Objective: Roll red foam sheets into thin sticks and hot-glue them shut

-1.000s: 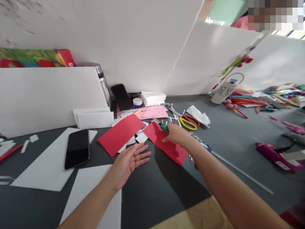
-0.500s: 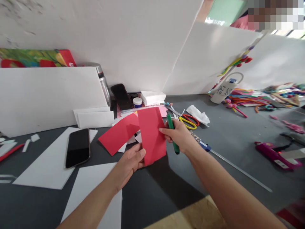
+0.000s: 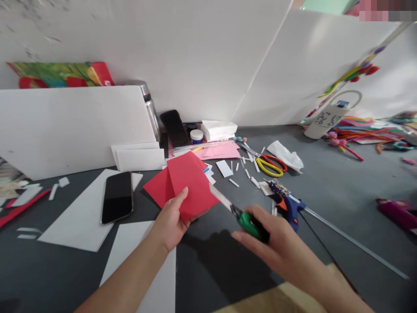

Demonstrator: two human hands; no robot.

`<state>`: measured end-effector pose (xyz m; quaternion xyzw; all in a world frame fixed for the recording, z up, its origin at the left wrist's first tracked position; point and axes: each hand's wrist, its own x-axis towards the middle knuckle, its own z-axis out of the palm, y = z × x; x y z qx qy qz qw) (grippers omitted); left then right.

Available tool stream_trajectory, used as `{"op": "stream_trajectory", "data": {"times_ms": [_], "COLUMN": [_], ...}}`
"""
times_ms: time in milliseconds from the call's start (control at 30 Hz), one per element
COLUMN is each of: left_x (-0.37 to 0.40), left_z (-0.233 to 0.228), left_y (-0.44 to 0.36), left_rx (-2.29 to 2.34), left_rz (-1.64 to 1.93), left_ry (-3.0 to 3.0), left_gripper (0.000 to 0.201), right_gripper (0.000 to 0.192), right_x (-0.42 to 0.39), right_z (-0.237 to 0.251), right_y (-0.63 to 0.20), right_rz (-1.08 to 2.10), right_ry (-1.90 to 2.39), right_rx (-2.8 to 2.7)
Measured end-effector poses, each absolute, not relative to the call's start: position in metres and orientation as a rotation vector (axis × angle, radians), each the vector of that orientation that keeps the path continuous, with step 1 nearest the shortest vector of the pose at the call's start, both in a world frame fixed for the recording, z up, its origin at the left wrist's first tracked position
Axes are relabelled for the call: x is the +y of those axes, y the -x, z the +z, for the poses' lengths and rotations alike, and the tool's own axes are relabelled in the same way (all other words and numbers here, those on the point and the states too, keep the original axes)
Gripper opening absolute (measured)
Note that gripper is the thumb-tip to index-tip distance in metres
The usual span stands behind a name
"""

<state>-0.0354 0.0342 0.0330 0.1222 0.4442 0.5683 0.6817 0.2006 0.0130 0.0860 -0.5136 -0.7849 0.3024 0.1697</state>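
One red card (image 3: pixel 193 180), left hand (image 3: pixel 171 224) pinching; at four o'clock, my right hand (image 3: pixel 280 241) grips a cutter (image 3: pixel 249 224): slipping could gash card.

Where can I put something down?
Bare grey table lies between the crumpled white paper and the purple tool. Another bare patch, partly shadowed, lies between the near white sheet and the right hand. It's crowded around the scissors, with white scraps, and where the left hand holds a red card.
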Motion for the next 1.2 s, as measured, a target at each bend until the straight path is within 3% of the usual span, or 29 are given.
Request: {"op": "stream_trajectory", "data": {"times_ms": [267, 1200], "left_x": [0.037, 0.035], "left_z": [0.036, 0.036], "left_y": [0.032, 0.032], "left_rx": [1.042, 0.999], "left_rz": [1.317, 1.356], "left_ry": [-0.198, -0.168], "left_gripper": [0.039, 0.028], "right_gripper": [0.011, 0.018], "right_x": [-0.026, -0.017], "right_z": [0.052, 0.062], "right_y": [-0.215, -0.223], "right_rz": [0.694, 0.408], "right_ry": [1.484, 1.454], "right_rx": [-2.362, -2.346]}}
